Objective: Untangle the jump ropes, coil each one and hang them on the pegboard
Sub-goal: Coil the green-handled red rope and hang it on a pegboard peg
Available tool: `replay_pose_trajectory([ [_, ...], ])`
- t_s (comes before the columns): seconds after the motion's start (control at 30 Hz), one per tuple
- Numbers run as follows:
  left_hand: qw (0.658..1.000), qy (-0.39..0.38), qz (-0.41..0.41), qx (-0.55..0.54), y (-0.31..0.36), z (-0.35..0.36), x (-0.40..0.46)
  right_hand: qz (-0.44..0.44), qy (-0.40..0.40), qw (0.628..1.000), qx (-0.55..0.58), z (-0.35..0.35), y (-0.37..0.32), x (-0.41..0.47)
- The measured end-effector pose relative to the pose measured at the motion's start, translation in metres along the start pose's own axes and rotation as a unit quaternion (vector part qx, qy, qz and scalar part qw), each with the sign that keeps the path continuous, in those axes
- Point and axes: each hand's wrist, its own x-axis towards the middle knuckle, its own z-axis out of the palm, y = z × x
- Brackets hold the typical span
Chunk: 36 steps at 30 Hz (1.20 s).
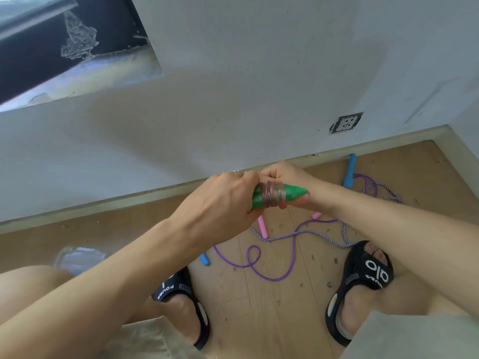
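Both hands meet above the floor on a pair of green handles with a clear pinkish rope wound round them in several turns. My left hand grips the handles' left end; my right hand curls round them from behind and under the right end. On the wooden floor below lie a smooth purple rope with pink handles and a striped purple-white rope with blue handles, still crossing each other. No pegboard is in view.
A white wall with a socket and a skirting board runs close ahead. My feet in black sandals stand either side of the ropes. A clear plastic bag lies at the left. A dark window recess is at the upper left.
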Motion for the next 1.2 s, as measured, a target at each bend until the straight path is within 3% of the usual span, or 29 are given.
replay_pose_trajectory([
  [0.13,0.996,-0.003,-0.090,-0.002,-0.016,0.001,0.008,0.024,0.039,0.996,0.076,0.028,0.004,-0.014],
  [0.3,0.980,-0.055,-0.189,0.015,-0.036,0.007,0.022,-0.053,0.139,0.988,-0.029,0.061,0.001,-0.036],
  [0.43,0.975,-0.118,-0.174,0.075,-0.035,0.019,0.023,-0.125,0.140,0.972,-0.140,0.067,0.002,-0.046],
  [0.53,0.969,-0.141,-0.165,0.118,-0.032,0.018,0.018,-0.200,0.157,0.932,-0.258,0.061,-0.004,-0.052],
  [0.6,0.966,-0.156,-0.155,0.133,-0.031,0.016,0.016,-0.234,0.161,0.919,-0.272,0.056,-0.013,-0.054],
  [0.7,0.973,-0.169,-0.117,0.106,-0.023,0.020,0.011,-0.225,0.184,0.928,-0.235,0.033,-0.025,-0.039],
  [0.8,0.979,-0.132,-0.040,0.147,-0.014,0.028,0.009,-0.200,0.207,0.928,-0.238,0.004,-0.028,-0.019],
  [0.87,0.984,-0.115,-0.038,0.129,-0.011,0.025,0.008,-0.182,0.180,0.941,-0.220,-0.005,-0.023,-0.008],
  [1.07,1.000,0.000,-0.007,0.002,0.000,0.011,-0.003,-0.095,-0.008,0.994,-0.046,-0.017,-0.016,0.006],
  [1.2,0.999,0.034,-0.033,-0.017,0.000,0.002,-0.002,-0.037,-0.001,0.997,0.061,-0.005,-0.010,0.009],
])
